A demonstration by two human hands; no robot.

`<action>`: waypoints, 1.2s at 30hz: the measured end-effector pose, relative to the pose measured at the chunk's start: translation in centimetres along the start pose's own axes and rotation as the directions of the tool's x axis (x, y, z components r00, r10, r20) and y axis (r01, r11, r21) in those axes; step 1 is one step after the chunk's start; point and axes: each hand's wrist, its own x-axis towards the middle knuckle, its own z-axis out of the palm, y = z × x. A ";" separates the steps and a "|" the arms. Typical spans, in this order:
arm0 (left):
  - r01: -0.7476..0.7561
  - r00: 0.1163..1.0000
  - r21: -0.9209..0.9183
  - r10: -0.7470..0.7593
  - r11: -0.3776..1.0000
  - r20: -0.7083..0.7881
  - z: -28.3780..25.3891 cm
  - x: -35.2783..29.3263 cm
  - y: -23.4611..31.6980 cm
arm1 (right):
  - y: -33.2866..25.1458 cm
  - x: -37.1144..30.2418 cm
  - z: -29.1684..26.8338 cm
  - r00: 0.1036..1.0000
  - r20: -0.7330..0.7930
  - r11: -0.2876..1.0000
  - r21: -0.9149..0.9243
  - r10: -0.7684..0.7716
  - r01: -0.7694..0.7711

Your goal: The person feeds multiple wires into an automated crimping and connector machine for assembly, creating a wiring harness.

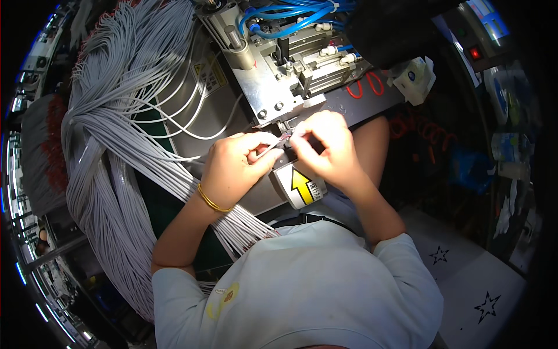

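Dim workshop, strip lights down the left rim, bright lamp spot at upper centre on a metal machine (258, 93) with blue air tubes (290, 11) along its top. Big grey-white cable bundle (131, 87) fills the upper left and drapes down toward the lower left.

Left hand (229, 168), at centre: thumb and forefinger pinch a single pale cable (267, 152), which is the piece being worked on — its end sits right at the machine's front edge, mid-frame. Right hand (331, 150), just right of it: thumb and fingertips curl in close to that end; can't tell whether they grip a strand or only touch.

Step, as I judge it: fine fingertip handling of the cable end, tiny dark and reddish bits between the hands, too small to sort out. The next move seems to call for a steady left pinch and exact placing of the end.

Labels: white panel with a yellow arrow (301, 187) below the hands, dark characters beside it; yellow warning sticker (210, 75) left of the machine; small yellow print (230, 292) on the shirt; blue mark on a white packet (414, 79), upper right — too small to read.
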 end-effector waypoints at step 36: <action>0.349 0.920 -0.487 -0.195 0.800 0.340 -1.1 -0.3 1.2 | -2.5 -0.2 -1.0 0.967 0.222 0.821 0.526 0.122 -0.224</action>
